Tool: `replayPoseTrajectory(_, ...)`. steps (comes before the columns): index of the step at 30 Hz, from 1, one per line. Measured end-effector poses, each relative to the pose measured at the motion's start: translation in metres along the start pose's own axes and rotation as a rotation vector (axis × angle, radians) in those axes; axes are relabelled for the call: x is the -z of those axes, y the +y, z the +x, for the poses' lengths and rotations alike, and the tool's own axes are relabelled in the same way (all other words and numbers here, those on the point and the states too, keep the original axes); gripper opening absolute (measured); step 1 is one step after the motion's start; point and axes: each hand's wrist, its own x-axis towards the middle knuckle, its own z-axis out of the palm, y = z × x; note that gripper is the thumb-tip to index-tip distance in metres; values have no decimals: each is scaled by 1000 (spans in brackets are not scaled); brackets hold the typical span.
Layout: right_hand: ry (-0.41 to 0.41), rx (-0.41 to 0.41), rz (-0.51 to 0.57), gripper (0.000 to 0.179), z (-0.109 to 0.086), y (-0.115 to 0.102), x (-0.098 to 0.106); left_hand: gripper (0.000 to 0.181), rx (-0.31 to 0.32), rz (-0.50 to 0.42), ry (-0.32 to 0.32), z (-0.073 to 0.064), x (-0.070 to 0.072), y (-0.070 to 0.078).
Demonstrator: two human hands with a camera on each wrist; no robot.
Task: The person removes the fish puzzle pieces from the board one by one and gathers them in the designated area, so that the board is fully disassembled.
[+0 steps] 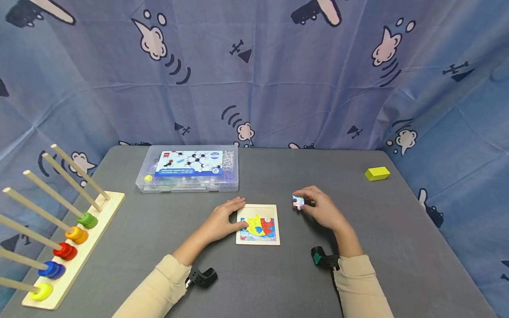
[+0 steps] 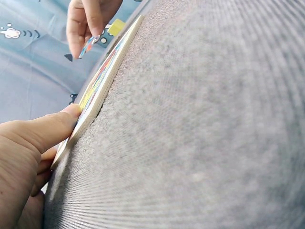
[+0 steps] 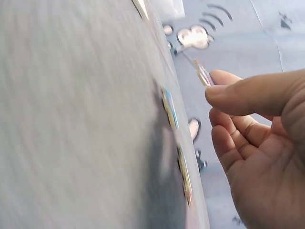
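Left sleeve (image 1: 159,282) nearest; puzzle piece (image 1: 297,202) could slip

The left hand (image 1: 222,221), spread, rests on the puzzle frame (image 1: 257,242); light pressure could let it skid. Right of that, apart, the right hand (image 1: 323,209) pinches the piece above the table (image 1: 278,278); a loose pinch might drop it.

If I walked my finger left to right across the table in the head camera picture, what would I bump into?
Wooden counting rack with coloured rings → molecular model kit box → wooden puzzle tray → right hand pinching a puzzle piece → yellow block.
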Motion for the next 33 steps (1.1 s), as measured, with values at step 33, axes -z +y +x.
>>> replayPoseTrajectory(33,163,-229,-96,32,-31,62,42,63,16,6,-16,0,-1,-2)
